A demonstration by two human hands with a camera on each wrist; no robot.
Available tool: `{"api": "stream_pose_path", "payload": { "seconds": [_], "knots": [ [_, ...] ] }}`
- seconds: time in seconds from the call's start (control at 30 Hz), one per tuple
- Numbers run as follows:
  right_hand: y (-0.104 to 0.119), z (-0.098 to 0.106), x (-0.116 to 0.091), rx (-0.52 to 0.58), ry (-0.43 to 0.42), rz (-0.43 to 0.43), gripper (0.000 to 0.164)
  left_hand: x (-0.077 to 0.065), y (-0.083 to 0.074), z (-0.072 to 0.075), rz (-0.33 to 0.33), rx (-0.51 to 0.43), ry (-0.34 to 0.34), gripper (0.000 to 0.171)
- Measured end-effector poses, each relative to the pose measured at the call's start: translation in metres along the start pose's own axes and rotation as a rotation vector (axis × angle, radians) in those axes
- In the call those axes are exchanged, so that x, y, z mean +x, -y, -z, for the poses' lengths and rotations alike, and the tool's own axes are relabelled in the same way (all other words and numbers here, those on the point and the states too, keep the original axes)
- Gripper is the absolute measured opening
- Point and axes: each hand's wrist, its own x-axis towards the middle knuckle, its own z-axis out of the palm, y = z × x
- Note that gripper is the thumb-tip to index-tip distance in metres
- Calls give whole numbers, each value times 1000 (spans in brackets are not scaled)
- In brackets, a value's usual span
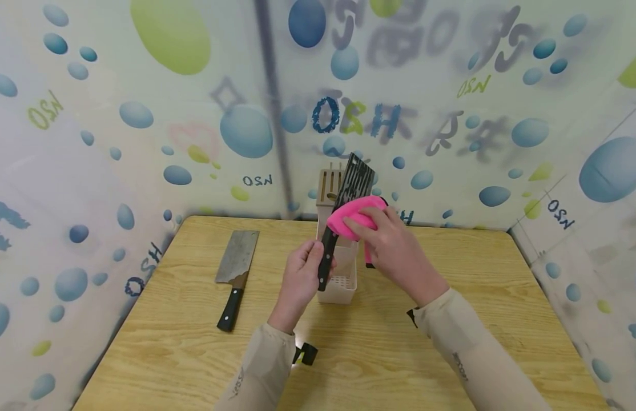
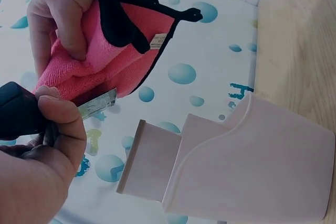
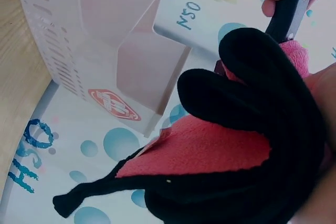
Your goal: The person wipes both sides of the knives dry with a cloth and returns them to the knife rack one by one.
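Observation:
My left hand (image 1: 297,277) grips the black riveted handle (image 1: 326,260) of a kitchen knife, held tilted with its broad blade (image 1: 356,180) upward. Dark streaks, perhaps reflections, cover that blade. A pink cloth (image 1: 355,217) with black edging is pinched by my right hand (image 1: 392,242) and lies against the lower blade, near the handle. In the left wrist view, part of the blade (image 2: 100,103) shows below the cloth. Folds of the cloth (image 3: 205,145) hide most of my right fingers in the right wrist view. Behind both hands stands a cream knife holder (image 1: 338,295), slotted at the top.
A cleaver (image 1: 237,260) with a black handle lies on the wooden table (image 1: 159,342) to the left. Beside my left cuff is a small black object (image 1: 309,354). A patterned covering (image 1: 426,114) rises behind the table and along its sides.

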Motion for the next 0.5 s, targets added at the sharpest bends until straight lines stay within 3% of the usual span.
{"api": "stream_pose_path", "payload": {
  "seconds": [0.23,0.5],
  "knots": [
    [-6,-3,-2,43,0,-52,49,-1,2,-1,-1,42,10,32],
    [-11,-7,0,67,-74,-63,47,-4,3,-1,-24,68,24,28]
  ]
}}
